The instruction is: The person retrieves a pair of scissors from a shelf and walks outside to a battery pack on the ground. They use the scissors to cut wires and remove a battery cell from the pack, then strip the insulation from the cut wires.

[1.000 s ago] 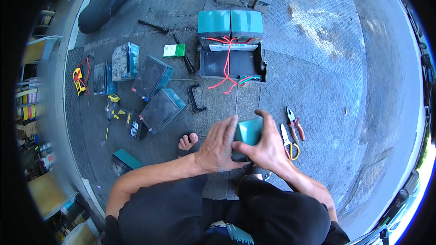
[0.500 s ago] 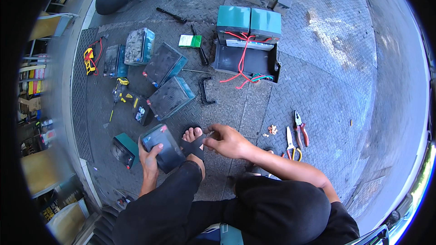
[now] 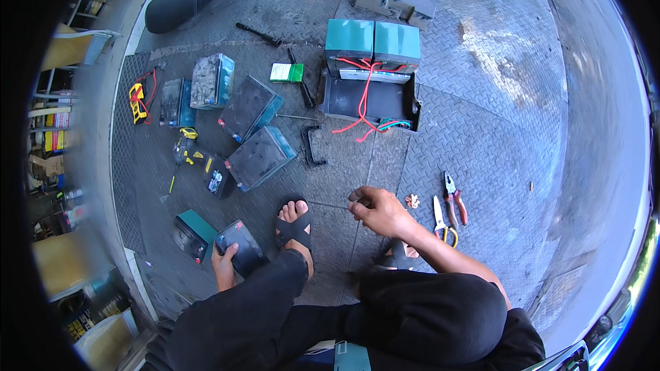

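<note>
Black plastic, dulled by dust, faces up on the battery (image 3: 249,249) that the left hand (image 3: 224,265) grips, thumb laid over its face and fingers at its side. It is low at the left, between a teal-topped battery (image 3: 197,225) and the sandalled left foot (image 3: 293,225). One corner is right beside that neighbour; whether the two touch, or whether the held one rests fully on the floor (image 3: 344,233), I cannot tell. The right hand (image 3: 381,211) hovers above the floor, fingers curled toward the thumb, and I cannot tell if anything small is pinched there. Near it lie a few copper-coloured bits (image 3: 412,200), then scissors (image 3: 440,214) and pliers (image 3: 455,200).

The step in hand looks like placing or steadying one battery next to another, with the left hand alone. As I judge it, the next move calls for a flat, settled base before that grip loosens, and for keeping the battery clear of the foot. Farther out, two batteries (image 3: 349,40) stand at the far side of a black tray (image 3: 347,99), with loose red wires (image 3: 364,96) trailing over its near edge.
</note>
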`<action>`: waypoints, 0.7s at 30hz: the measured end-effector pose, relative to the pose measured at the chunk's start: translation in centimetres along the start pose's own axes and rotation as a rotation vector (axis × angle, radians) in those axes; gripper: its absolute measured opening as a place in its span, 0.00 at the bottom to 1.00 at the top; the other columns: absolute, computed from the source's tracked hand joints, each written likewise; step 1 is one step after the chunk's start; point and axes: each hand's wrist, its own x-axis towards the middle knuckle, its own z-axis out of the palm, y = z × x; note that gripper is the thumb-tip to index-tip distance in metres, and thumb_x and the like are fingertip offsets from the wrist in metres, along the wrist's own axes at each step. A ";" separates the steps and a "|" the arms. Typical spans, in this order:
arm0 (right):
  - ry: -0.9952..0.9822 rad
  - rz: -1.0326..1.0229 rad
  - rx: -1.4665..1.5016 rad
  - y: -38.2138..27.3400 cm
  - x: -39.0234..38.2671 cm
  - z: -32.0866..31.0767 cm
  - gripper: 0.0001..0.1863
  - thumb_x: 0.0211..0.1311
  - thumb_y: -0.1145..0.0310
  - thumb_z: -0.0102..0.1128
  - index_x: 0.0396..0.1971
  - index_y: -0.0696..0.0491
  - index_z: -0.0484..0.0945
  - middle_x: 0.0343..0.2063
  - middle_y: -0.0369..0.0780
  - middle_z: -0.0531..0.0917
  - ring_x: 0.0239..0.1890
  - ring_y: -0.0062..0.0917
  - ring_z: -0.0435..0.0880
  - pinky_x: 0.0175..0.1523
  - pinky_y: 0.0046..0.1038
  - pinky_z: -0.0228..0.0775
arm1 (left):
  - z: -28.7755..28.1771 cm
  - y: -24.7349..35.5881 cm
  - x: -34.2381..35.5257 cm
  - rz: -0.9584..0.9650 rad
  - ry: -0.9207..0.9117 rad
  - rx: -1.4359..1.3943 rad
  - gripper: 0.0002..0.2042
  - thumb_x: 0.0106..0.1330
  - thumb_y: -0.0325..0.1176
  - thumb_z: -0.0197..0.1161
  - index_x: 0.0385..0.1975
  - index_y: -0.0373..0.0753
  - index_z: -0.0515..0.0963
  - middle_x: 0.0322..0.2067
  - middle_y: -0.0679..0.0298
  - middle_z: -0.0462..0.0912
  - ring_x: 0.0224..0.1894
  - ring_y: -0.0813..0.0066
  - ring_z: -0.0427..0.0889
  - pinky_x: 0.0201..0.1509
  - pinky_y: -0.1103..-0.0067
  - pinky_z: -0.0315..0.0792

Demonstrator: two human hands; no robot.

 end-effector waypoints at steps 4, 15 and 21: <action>0.045 -0.044 0.047 -1.3 -1.1 -0.9 0.21 0.72 0.61 0.68 0.53 0.64 0.85 0.38 0.53 0.93 0.45 0.42 0.95 0.54 0.38 0.84 | -1.1 -0.5 -1.1 -0.023 0.032 -0.005 0.33 0.64 0.30 0.76 0.70 0.30 0.73 0.57 0.57 0.85 0.57 0.66 0.83 0.65 0.72 0.74; 0.283 -0.145 -0.052 -8.1 -7.2 -6.5 0.17 0.76 0.71 0.67 0.59 0.61 0.81 0.43 0.46 0.92 0.44 0.27 0.92 0.51 0.32 0.85 | 0.7 -3.1 -0.7 -0.002 0.341 0.392 0.58 0.55 0.46 0.86 0.80 0.26 0.58 0.74 0.41 0.69 0.76 0.49 0.71 0.80 0.65 0.62; 0.675 -0.502 -0.105 -21.7 -15.2 -7.0 0.33 0.69 0.66 0.70 0.70 0.63 0.72 0.56 0.49 0.86 0.57 0.36 0.88 0.62 0.35 0.80 | 2.6 -1.7 -1.6 -0.086 0.460 0.456 0.59 0.51 0.52 0.87 0.78 0.26 0.59 0.70 0.40 0.74 0.75 0.44 0.71 0.79 0.61 0.64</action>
